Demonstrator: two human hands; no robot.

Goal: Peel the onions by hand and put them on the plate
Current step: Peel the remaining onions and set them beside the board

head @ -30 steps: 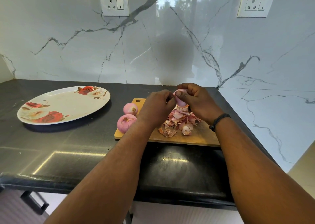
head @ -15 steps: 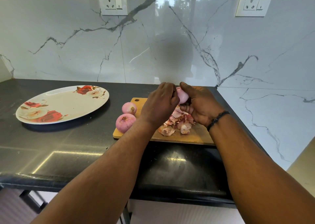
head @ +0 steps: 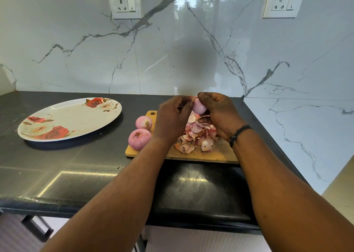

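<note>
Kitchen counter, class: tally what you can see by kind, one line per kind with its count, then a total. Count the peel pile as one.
Onions: 3, one held, two by the board's left end
Plate: 1
Cutting board: 1
Peel pile: 1
Wall sockets: 2
Total: 8

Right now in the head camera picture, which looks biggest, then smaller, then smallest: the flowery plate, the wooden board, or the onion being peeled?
1. Flowery plate and wooden board: look about alike; hands and peels hide much of the board, so unranked.
2. Onion being peeled, clearly smallest.
</note>
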